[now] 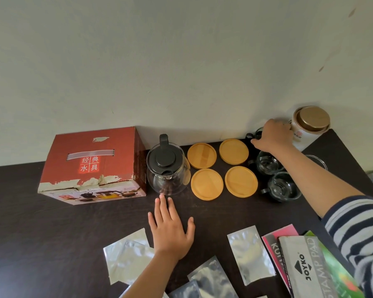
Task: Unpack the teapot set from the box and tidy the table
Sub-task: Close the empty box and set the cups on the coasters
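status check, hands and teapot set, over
Left hand flat on table, open. Right hand on far glass cup, grip unclear. Teapot out beside box. Foil pouches still scattered.

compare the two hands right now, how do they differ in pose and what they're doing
The left hand lies flat on the dark table, fingers spread and straight, holding nothing; the right hand reaches to the far edge by the wall, fingers curled on a glass cup. The left hand sits just in front of the teapot; the right hand is beyond the wooden coasters, beside a white canister. Both are bare.
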`<state>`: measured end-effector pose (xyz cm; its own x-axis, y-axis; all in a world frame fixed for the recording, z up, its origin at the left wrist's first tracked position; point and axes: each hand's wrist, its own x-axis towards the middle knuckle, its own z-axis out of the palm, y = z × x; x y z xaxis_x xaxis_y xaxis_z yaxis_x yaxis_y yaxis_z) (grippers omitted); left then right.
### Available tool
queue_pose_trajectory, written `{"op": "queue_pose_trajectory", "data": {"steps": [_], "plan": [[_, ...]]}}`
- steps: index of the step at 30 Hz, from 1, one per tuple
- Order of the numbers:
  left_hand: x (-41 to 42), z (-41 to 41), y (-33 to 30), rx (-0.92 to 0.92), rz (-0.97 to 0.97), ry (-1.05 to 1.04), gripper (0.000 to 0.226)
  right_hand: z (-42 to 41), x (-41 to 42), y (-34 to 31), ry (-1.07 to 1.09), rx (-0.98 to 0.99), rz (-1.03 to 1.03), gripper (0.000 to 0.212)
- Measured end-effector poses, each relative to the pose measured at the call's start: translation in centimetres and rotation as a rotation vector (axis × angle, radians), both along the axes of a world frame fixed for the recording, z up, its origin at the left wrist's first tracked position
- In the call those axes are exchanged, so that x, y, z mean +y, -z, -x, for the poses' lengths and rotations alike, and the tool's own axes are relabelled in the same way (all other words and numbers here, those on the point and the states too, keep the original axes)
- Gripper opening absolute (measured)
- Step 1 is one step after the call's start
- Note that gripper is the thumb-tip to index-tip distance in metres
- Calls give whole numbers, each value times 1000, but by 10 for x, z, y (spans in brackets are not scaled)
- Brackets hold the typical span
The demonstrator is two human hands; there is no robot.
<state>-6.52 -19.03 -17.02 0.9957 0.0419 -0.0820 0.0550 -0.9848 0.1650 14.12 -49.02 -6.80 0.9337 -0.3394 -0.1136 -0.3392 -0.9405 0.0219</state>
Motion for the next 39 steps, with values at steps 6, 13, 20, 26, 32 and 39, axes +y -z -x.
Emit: {"op": "queue_pose_trajectory", "data": {"steps": [6,13,20,26,32,39], "plan": [[2,-1,0,-11,-4,-1,79,13,20,-19,-126,-150,-55,65],[1,-1,-1,-13,-3,-3,80,28,72,-29,-419,-277,-388,71],[2,-1,-1,-15,-5,-5,79,29,115,-2,-567,-153,-489,77],[2,-1,0,-16,3,-7,79,29,128,10,-570,-84,-525,83],[2,-1,0,-21,12,-5,79,29,127,16,-513,-68,-636,80],[2,-1,0,-9,-6,-6,79,29,125,18,-512,-73,-701,79]]}}
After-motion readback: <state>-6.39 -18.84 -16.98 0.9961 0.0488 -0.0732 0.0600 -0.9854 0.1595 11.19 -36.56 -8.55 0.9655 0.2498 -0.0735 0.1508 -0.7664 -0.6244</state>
